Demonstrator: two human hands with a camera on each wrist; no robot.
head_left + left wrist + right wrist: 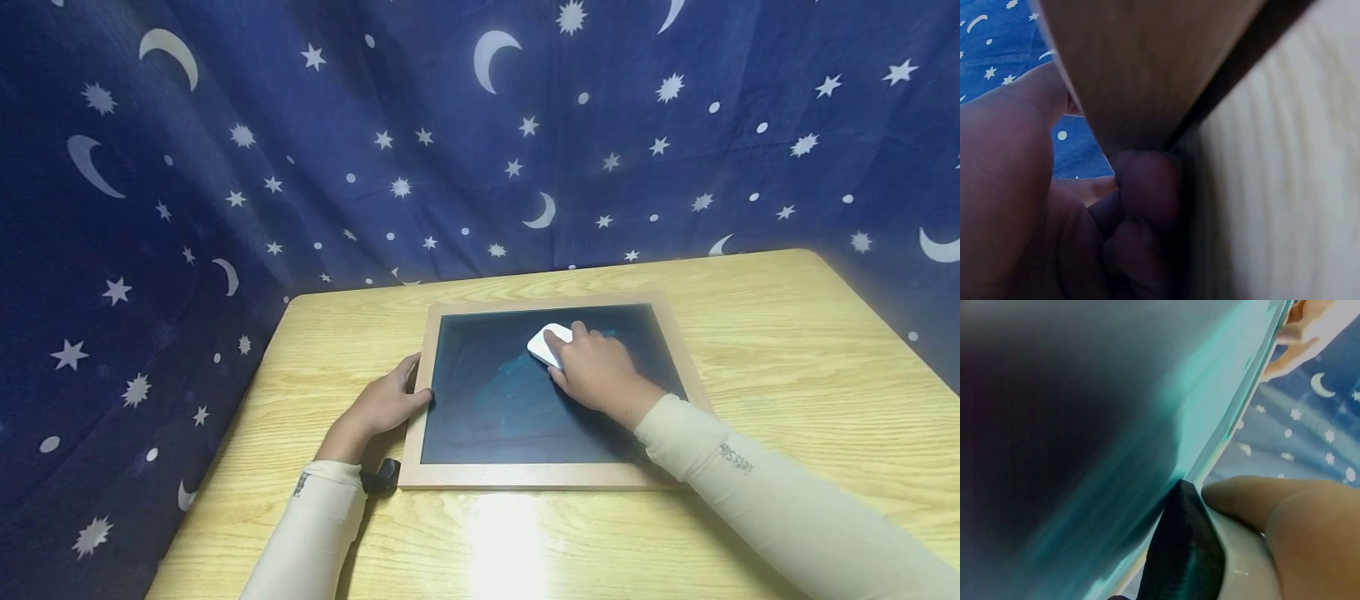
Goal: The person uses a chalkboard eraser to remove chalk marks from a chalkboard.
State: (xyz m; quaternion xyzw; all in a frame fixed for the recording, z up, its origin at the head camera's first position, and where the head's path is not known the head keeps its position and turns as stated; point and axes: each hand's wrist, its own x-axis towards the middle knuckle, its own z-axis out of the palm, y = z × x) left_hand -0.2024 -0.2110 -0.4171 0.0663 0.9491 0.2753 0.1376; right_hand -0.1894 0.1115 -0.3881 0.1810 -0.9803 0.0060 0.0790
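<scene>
A wood-framed blackboard lies flat on the table, with faint greenish chalk smears across its dark surface. My right hand grips a white board eraser and holds it against the upper middle of the board. In the right wrist view the eraser's dark pad meets the board, and a finger lies along its white back. My left hand holds the frame's left side, thumb on top of the edge. The left wrist view shows its curled fingers at the frame's outer side, low by the tabletop.
The yellow wood-grain table extends around the board on every side. Behind and to the left hangs a dark blue curtain with moons and stars. A black strap device on the left wrist sits beside the frame's lower left corner.
</scene>
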